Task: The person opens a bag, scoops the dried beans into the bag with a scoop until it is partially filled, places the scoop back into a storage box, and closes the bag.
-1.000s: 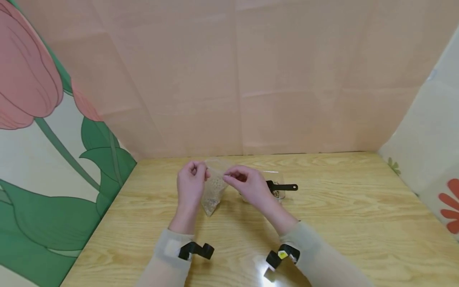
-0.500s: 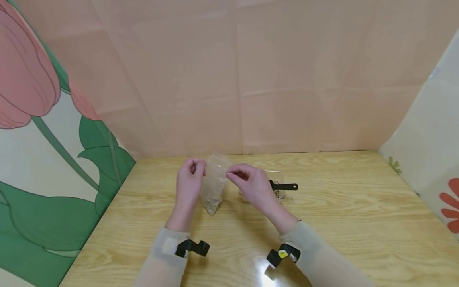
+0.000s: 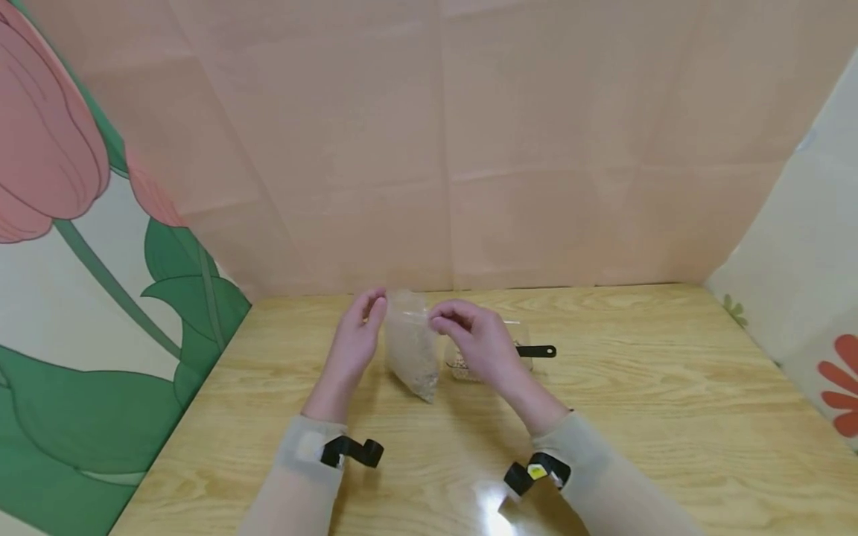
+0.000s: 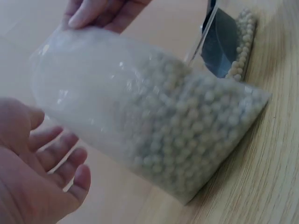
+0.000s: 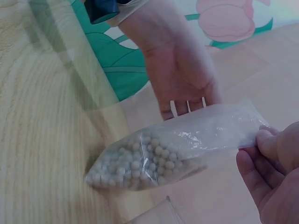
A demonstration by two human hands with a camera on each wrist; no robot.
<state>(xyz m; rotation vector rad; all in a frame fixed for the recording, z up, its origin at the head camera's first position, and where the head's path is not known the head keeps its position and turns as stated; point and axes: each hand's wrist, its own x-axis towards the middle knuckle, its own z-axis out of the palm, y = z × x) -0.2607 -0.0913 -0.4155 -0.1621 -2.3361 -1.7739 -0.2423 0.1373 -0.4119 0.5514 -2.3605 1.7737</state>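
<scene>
A clear plastic bag (image 3: 410,344) hangs slanted between the hands, its lower part filled with small pale round balls and its bottom corner close over the table. My right hand (image 3: 479,341) pinches the bag's upper edge between thumb and fingers, as the right wrist view also shows. At the other side of the bag is my left hand (image 3: 358,331), fingers loosely bent and spread, thumb right at the bag's edge in the left wrist view. Behind the right hand, partly hidden, a clear box (image 3: 461,366) holds similar balls and a black scoop (image 4: 220,44).
The scoop's handle (image 3: 538,351) sticks out past the box's right side. All this is on a light wood-grain table (image 3: 637,417). A pink cloth backdrop (image 3: 536,149) closes off the back, with flower-printed panels at left and right.
The bag has turned, its bottom corner swinging to the right. The left hand's fingers have loosened and the hand has tilted outward; the right hand has shifted slightly right and up, still pinching the bag.
</scene>
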